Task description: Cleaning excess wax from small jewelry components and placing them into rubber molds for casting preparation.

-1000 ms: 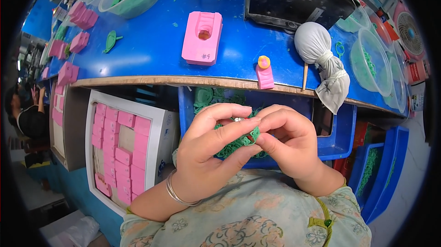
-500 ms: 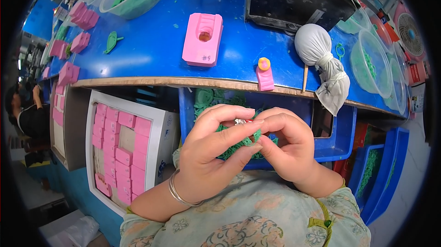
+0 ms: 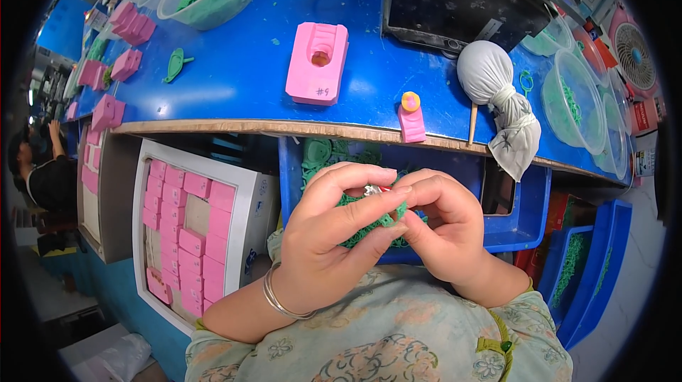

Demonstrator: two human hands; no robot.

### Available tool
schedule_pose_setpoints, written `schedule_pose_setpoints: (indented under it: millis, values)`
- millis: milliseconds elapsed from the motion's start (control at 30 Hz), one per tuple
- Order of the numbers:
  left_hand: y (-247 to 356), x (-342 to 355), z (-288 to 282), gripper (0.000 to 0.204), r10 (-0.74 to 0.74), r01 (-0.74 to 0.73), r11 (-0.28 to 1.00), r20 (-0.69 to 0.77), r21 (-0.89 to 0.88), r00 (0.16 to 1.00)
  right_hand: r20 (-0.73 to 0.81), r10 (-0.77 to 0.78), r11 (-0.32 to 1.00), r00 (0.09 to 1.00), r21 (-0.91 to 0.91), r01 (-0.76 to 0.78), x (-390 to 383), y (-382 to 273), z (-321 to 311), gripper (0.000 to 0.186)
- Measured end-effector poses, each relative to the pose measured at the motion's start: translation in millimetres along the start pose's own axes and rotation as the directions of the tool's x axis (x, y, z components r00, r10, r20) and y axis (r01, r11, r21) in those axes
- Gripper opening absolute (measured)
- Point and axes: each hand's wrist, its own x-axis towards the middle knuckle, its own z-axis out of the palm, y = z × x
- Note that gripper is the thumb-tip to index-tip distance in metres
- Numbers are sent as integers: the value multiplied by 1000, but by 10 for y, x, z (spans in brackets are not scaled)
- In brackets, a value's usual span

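My left hand (image 3: 330, 229) and my right hand (image 3: 444, 229) meet above a blue bin (image 3: 526, 236) of green wax pieces and strands, their fingers curled round a small green piece (image 3: 396, 213). A small silver-and-red item (image 3: 376, 189) shows between my fingertips; its shape and any tool there are mostly hidden. On the blue worktop (image 3: 241, 62) beyond stand a pink mould block (image 3: 298, 69) with a hollow and a narrow pink piece with a yellow round top (image 3: 412, 119). A white tied cloth bundle (image 3: 485, 73) lies by a wooden stick at the right.
Plastic bowls (image 3: 206, 16) of green pieces, stacks of pink blocks (image 3: 128, 27), a dark monitor (image 3: 465, 2) and a pink fan (image 3: 629, 55) surround the worktop. Below are a tray of pink blocks (image 3: 181, 236) and blue bins (image 3: 600, 275). Another person (image 3: 46, 176) is at far left.
Both hands stay together with slight finger movement, and the green piece shows a little less between them. The view has shifted slightly. The person at far left has moved a raised hand.
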Motion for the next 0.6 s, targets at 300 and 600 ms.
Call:
schedule_pose_setpoints:
  millis: [300,600]
  values:
    - [10,-6,7,37,-13,13,1000,-10,0,1000,9,32,999,999,-7,-32,-16,13,7,9]
    - [38,8,-34,39,-6,1,997,72,79,997,17,58,997,998,53,-58,-17,29,3,10]
